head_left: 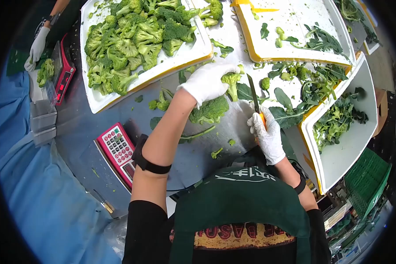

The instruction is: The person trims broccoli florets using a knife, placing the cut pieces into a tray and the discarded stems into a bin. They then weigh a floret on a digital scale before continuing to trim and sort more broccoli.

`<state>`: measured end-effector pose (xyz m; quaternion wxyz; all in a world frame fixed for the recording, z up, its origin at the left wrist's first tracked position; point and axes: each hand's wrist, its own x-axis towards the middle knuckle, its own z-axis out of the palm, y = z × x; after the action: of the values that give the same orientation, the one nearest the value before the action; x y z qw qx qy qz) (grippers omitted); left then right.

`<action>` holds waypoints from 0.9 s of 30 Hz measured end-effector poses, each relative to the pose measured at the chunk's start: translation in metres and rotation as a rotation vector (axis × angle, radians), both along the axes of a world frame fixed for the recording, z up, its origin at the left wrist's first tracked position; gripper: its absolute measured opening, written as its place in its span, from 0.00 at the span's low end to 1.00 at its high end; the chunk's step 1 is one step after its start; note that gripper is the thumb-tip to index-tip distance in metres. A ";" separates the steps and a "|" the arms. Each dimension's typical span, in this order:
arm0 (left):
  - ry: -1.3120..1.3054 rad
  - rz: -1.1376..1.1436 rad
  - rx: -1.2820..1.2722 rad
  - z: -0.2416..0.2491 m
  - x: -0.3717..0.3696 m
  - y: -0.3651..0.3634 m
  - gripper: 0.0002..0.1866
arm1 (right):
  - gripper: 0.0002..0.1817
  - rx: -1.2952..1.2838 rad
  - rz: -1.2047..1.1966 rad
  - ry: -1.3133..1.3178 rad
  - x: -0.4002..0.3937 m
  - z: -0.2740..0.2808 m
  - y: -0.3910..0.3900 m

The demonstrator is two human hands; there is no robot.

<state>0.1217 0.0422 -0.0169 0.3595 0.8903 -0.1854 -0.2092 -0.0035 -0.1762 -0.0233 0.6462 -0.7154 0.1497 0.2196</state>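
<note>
My left hand [209,82], in a white glove, is closed around a broccoli floret [232,84] whose green crown and stem show past the fingertips. Beneath that wrist a larger broccoli head [210,111] lies on the metal table [163,145]. My right hand [268,137], gloved too, grips the orange handle of a knife [253,93]. Its narrow dark blade points up and away, a little right of the floret and apart from it. Loose leaves [286,116] lie just right of the blade.
A white foam box [90,66] heaped with broccoli stands at far left. On the right are a foam lid [246,33] with scraps and a foam bin [361,119] of trimmings. A red scale [116,154] sits nearby. Another person's gloved hand [38,46] is near a second scale [65,70].
</note>
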 end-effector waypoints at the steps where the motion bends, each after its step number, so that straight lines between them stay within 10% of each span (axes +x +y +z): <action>1: 0.083 -0.025 0.030 0.000 0.005 -0.001 0.27 | 0.18 0.028 -0.015 0.006 0.000 0.000 -0.001; 8: 0.158 0.482 -0.699 0.061 0.002 0.030 0.24 | 0.17 0.124 -0.055 0.032 0.003 -0.002 -0.005; 13: -0.587 1.031 -0.631 0.098 0.001 0.076 0.27 | 0.18 0.147 -0.029 0.032 0.005 -0.004 -0.001; 19: -0.290 0.210 -0.119 0.072 -0.077 0.050 0.47 | 0.19 0.116 -0.006 0.053 0.000 -0.006 0.005; 27: -0.039 0.398 -0.326 0.004 -0.107 0.027 0.44 | 0.20 0.102 -0.002 0.064 -0.005 -0.003 0.003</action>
<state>0.0143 0.0690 -0.0130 0.5289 0.8433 -0.0447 -0.0845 -0.0083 -0.1728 -0.0262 0.6769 -0.6740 0.1597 0.2491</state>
